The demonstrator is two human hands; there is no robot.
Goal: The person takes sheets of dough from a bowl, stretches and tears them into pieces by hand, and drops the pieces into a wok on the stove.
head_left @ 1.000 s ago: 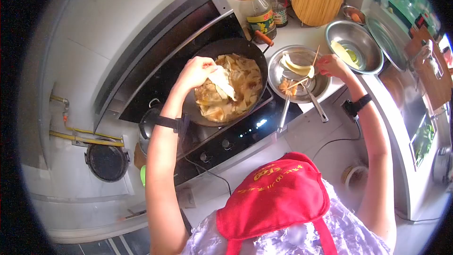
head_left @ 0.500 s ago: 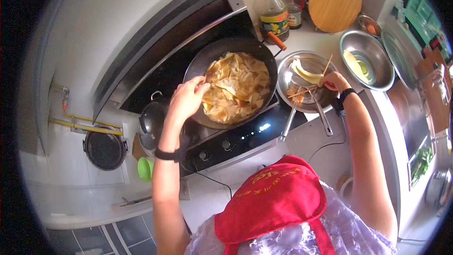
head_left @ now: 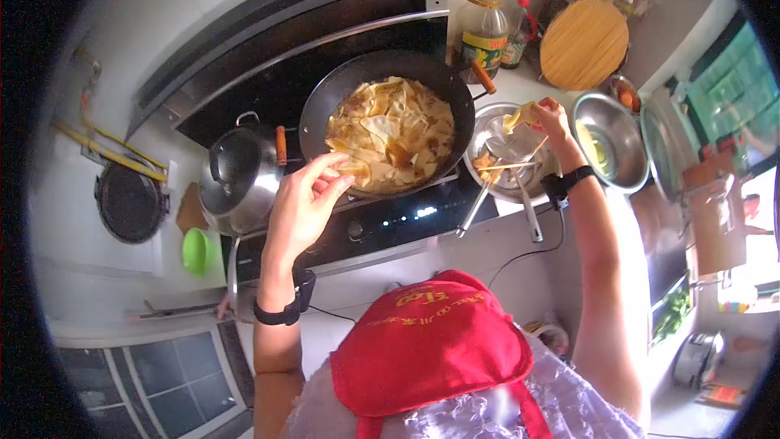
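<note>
A dark wok (head_left: pixel 321 106) on the stove holds many flat, pale dough pieces (head_left: pixel 386 126) in brownish liquid. Over the wok's near-left rim is my left hand (head_left: pixel 305 203), thumb and fingers closed round a yellowish dough piece (head_left: pixel 354 168). My right hand (head_left: pixel 554 120) pinches a limp, pale yellow dough strip (head_left: pixel 520 117) above a steel bowl (head_left: pixel 497 118). Inside that bowl are chopsticks (head_left: pixel 508 167) and some orange-brown bits (head_left: pixel 486 164). Two metal handles (head_left: pixel 530 215) stick out over its near edge.
A lidded steel pot (head_left: pixel 244 175) stands left of the wok. An oil bottle (head_left: pixel 485 36), a sauce bottle (head_left: pixel 516 41) and a round wooden board (head_left: pixel 585 43) are behind the bowl. Another steel bowl (head_left: pixel 621 126) sits at right. A green bowl (head_left: pixel 197 251) lies at left.
My right hand has lifted the dough strip up out of the steel bowl. My left hand has moved to the wok's near-left rim. The camera view has shifted.
</note>
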